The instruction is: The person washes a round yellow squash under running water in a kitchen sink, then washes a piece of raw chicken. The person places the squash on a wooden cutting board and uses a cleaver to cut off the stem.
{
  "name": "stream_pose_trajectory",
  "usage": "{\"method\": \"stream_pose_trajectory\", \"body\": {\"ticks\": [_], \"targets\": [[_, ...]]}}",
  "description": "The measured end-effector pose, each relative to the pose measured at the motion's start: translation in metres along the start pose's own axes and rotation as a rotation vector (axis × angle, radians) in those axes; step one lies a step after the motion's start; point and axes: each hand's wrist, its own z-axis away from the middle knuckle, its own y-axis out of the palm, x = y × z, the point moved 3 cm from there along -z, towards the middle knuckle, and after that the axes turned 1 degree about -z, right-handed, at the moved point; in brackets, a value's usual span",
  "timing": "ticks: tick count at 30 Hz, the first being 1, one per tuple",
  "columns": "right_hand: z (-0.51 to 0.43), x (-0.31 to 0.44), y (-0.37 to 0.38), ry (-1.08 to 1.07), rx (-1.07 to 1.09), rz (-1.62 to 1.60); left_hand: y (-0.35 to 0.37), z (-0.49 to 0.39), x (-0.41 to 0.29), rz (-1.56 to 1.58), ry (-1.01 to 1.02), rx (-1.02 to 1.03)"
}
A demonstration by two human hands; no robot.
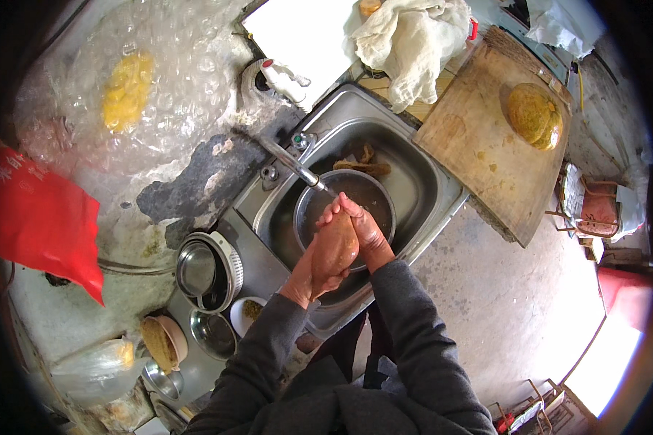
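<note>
A long, reddish-brown root vegetable, perhaps a sweet potato (334, 253), lies between my hands over a round metal basin (383, 198) in the stainless steel sink (416, 179). My left hand (307, 272) grips it from the left and below, fingers curled around its lower end. My right hand (367, 231) rests against its upper right side, with the fingertips at its far end. The tip of the metal faucet (299, 166) is just beyond my fingers; whether water runs is hard to tell. Brown scraps, possibly peel (362, 166), sit in the sink behind the basin.
Right of the sink, a wooden board (468, 130) holds a yellow-orange pumpkin (534, 116). On the left counter stand a strainer basket (235, 272), a metal bowl (214, 334) and a white bowl (242, 318). A cream cloth (413, 46) lies behind the sink.
</note>
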Motion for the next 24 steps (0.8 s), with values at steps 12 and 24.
{"method": "stream_pose_trajectory", "body": {"ticks": [12, 24], "targets": [[-0.011, 0.022, -0.052, -0.210, -0.549, 1.566, -0.020, -0.006, -0.006, -0.569, 0.223, -0.591], [-0.002, -0.031, -0.076, -0.261, -0.460, 0.268, -0.073, -0.034, -0.015, 0.221, 0.202, -0.407]]}}
